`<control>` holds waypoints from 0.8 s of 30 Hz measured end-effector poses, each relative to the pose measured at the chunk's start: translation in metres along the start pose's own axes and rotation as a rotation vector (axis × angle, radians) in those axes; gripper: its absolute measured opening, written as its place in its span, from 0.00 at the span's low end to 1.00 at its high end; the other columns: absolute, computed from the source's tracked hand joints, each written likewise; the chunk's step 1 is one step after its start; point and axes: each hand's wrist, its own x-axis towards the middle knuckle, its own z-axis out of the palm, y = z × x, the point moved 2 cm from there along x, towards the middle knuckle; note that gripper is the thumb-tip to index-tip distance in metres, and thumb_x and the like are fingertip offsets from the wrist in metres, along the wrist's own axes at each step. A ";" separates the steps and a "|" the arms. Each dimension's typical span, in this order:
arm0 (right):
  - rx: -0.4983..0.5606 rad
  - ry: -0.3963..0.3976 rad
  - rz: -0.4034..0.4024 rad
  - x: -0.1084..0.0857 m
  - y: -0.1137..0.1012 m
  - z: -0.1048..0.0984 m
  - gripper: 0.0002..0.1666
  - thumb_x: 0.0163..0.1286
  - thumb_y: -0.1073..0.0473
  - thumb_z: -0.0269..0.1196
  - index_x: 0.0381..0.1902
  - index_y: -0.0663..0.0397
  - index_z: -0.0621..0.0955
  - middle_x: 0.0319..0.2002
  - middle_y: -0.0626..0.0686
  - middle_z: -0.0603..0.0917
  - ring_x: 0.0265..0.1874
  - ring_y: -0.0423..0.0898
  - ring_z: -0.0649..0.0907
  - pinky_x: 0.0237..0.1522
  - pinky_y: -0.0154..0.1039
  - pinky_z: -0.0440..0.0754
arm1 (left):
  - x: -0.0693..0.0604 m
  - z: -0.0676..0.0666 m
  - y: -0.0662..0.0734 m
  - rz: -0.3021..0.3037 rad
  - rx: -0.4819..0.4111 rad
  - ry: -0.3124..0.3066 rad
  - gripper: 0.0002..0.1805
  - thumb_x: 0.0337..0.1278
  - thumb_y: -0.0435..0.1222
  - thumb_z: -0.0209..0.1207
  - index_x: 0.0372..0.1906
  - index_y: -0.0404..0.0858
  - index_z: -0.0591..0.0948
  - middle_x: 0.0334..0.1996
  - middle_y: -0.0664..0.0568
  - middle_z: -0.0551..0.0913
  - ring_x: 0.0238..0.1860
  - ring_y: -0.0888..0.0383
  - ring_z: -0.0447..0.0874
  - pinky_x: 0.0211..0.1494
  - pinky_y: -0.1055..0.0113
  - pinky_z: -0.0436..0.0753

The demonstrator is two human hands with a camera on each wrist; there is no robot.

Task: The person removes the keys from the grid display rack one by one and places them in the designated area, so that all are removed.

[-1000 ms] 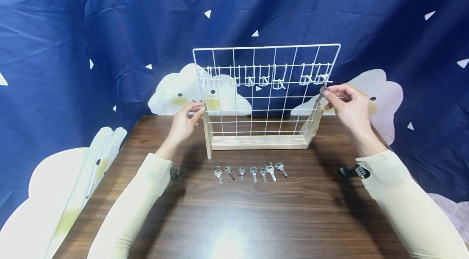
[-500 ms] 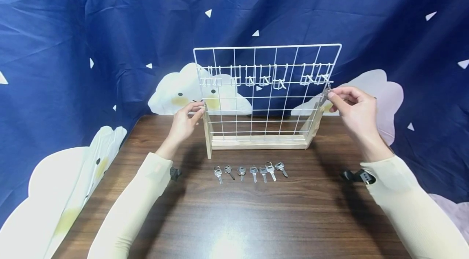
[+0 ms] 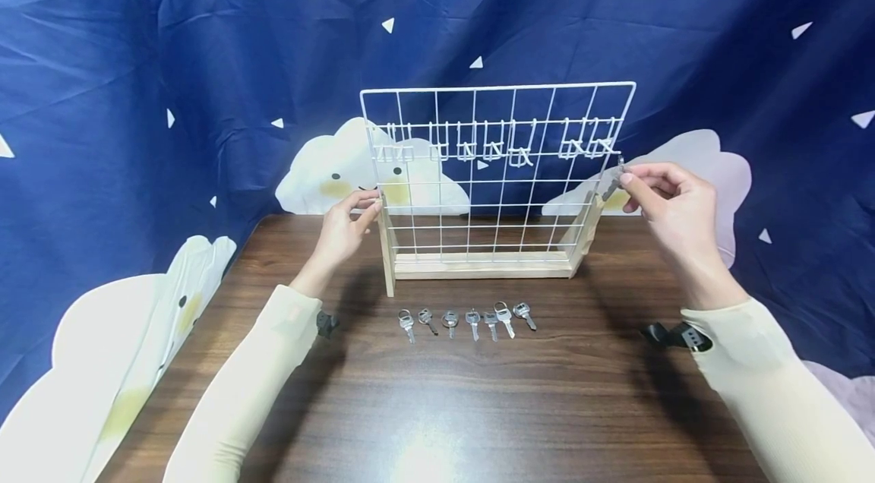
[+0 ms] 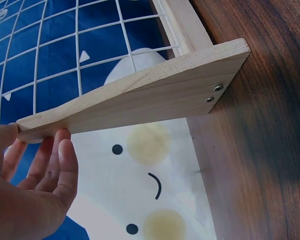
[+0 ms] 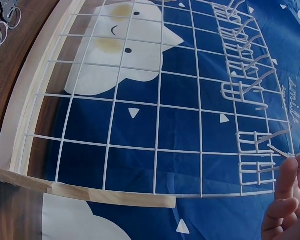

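A white wire grid rack [image 3: 499, 181] stands upright on a wooden base [image 3: 481, 266], with a row of white hooks [image 3: 494, 152] hung across its upper part. My left hand [image 3: 342, 231] grips the top end of the rack's left wooden side piece [image 4: 135, 92] between thumb and fingers. At the other end, my right hand [image 3: 677, 213] pinches a metal key [image 3: 611, 187] just below and right of the rightmost hook. The key's ring is small and partly hidden by the fingertips. Several more keys [image 3: 474, 323], some showing rings, lie in a row in front of the base.
The dark wooden table [image 3: 437, 407] runs forward from the rack toward the camera. Behind it hangs a blue curtain [image 3: 437, 4] printed with clouds and white triangles. A raised right side piece [image 3: 586, 228] of wood is close to the right hand.
My right hand has drawn slightly to the right with the key, away from the rightmost hook. The left hand, the rack and the keys on the table have stayed put.
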 end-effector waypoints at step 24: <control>-0.242 -0.290 0.058 -0.021 0.020 0.009 0.07 0.66 0.56 0.70 0.40 0.51 0.85 0.27 0.29 0.86 0.19 0.35 0.84 0.21 0.26 0.78 | -0.001 0.001 0.001 -0.013 -0.013 -0.001 0.19 0.70 0.42 0.59 0.60 0.40 0.80 0.53 0.35 0.84 0.47 0.37 0.88 0.44 0.43 0.89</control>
